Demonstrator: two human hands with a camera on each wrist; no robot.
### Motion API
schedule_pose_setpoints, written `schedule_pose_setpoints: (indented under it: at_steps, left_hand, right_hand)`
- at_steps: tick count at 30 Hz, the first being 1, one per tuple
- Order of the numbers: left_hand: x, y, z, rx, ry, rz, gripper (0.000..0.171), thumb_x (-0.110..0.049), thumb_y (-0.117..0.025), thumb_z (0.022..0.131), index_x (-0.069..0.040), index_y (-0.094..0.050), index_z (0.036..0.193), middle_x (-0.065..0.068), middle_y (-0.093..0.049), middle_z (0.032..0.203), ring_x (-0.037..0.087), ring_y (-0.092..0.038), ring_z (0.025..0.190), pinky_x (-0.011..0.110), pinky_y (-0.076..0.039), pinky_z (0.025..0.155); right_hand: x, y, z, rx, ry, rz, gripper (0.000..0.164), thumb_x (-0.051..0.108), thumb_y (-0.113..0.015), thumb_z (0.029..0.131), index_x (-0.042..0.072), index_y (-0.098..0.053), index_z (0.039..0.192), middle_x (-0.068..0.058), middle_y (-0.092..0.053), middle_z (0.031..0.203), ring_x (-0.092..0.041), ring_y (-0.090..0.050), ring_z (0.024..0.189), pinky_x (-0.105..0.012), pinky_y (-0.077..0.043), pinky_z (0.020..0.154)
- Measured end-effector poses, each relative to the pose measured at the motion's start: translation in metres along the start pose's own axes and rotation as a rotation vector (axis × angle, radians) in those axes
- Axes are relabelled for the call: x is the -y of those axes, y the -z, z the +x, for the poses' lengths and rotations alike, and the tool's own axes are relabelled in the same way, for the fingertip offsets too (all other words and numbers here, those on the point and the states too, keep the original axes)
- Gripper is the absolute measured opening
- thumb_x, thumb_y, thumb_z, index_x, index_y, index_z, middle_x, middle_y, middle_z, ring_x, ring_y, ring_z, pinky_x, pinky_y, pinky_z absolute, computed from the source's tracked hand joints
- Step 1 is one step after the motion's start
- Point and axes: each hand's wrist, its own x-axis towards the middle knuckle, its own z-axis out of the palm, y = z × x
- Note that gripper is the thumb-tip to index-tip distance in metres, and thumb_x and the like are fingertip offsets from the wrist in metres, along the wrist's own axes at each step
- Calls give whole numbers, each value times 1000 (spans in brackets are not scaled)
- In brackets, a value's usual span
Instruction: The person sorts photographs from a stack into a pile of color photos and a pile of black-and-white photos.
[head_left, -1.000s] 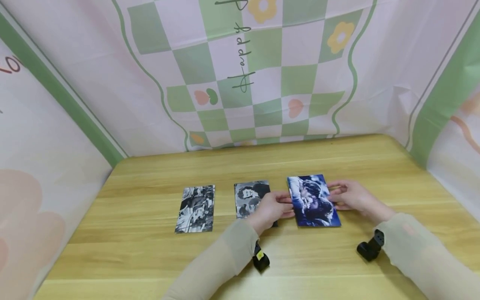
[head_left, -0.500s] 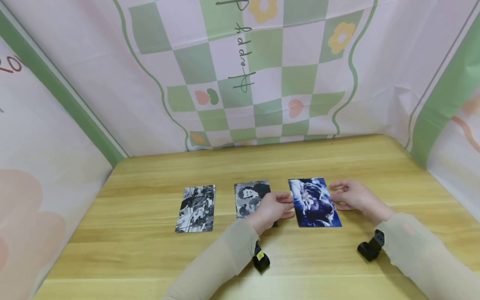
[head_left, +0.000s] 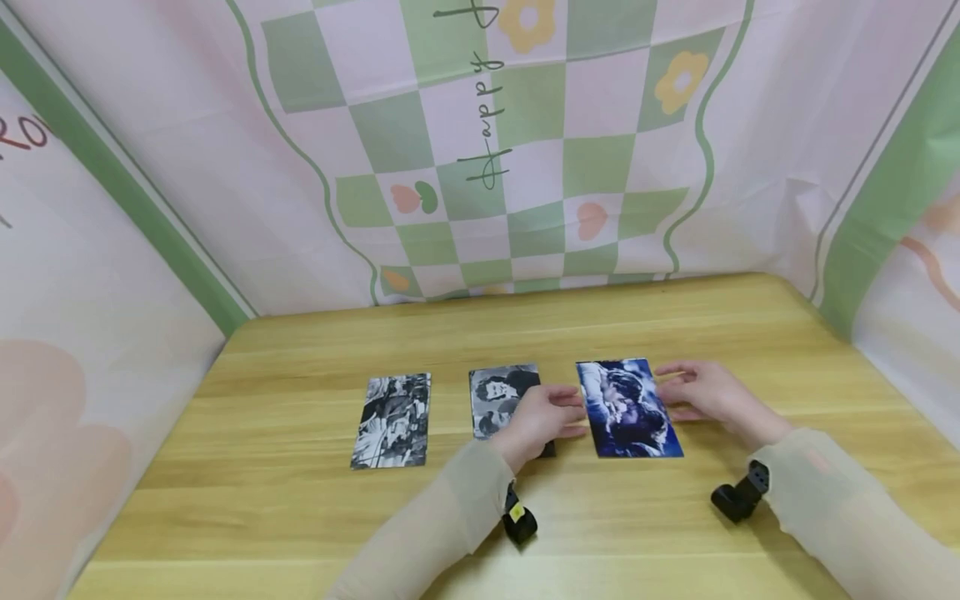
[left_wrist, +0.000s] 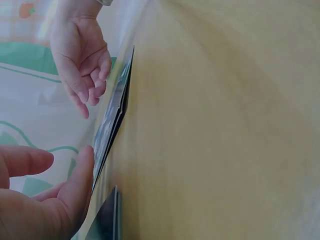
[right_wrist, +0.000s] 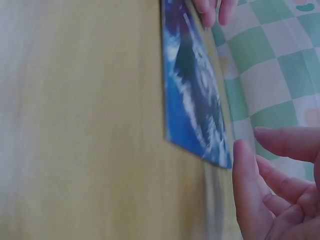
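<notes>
A blue-tinted photo print (head_left: 628, 408) lies on the table between my two hands in the head view. My left hand (head_left: 542, 418) reaches over part of the middle black-and-white photo (head_left: 497, 398), its loosely bent fingers right at the blue print's left edge. On the other side, the fingers of my right hand (head_left: 705, 394) are spread beside the right edge. From the right wrist, the thumb and fingers of that hand (right_wrist: 285, 200) stand apart with nothing between them. In the left wrist view, the print's edge (left_wrist: 117, 112) shows thin dark layers.
Another black-and-white photo (head_left: 392, 421) lies farther left on the wooden table (head_left: 285, 517). Black wrist cameras (head_left: 519, 521) hang under both sleeves, close to the tabletop. A printed checkered cloth (head_left: 450, 233) stands upright behind the table, with more cloth at both sides.
The blue print's far edge has come down and slightly nearer, and it now lies flatter. My fingers have loosened from its sides; both hands stay almost in place.
</notes>
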Motion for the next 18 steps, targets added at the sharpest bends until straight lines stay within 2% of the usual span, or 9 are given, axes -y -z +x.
schedule_pose_setpoints:
  at_steps: [9,14,18]
  left_hand:
    - [-6,11,-4,29,3,16,37,4,-56,91,6,-52,128,16,-62,114,26,-65,102,31,-60,79]
    - [-9,19,-10,63,-9,21,38,2,-56,92,5,-51,130,18,-60,119,27,-64,105,32,-59,81]
    - [-13,27,-15,95,-27,25,41,1,-56,92,6,-48,132,21,-57,123,30,-61,108,34,-59,84]
  right_hand:
    - [17,-5,-4,39,44,-6,58,13,-57,93,-11,-32,139,-32,-51,122,-18,-63,91,-31,-59,80]
    - [29,-11,-6,67,58,53,60,12,-58,93,-11,-30,140,-33,-47,128,-22,-61,99,-32,-58,85]
    - [39,-17,-5,88,75,104,59,11,-57,93,-11,-29,140,-30,-49,125,-21,-60,100,-31,-57,86]
